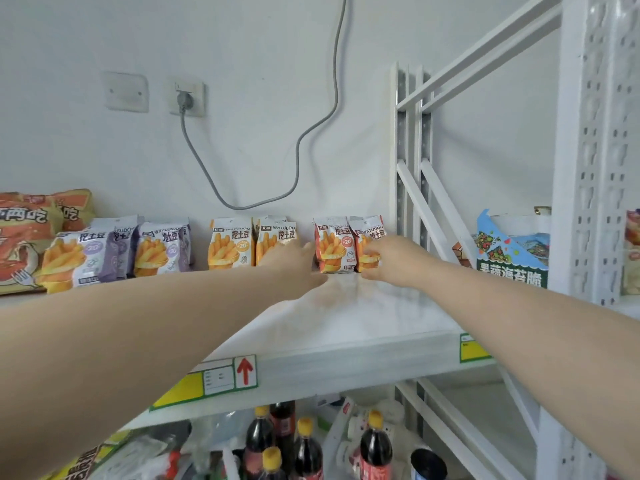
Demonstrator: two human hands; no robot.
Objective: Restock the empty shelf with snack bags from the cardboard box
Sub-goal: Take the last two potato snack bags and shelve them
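My right hand (382,259) has its fingers curled round the end red fries bag (370,237), which stands at the back of the white shelf (363,317) against the wall. My left hand (299,263) lies open, fingers stretched beside the neighbouring red bag (334,245). The cardboard box is out of view. These light pouches stand upright and touching, so a crooked release or a careless wrist could tip one and topple the yellow fries bags (230,244) alongside.
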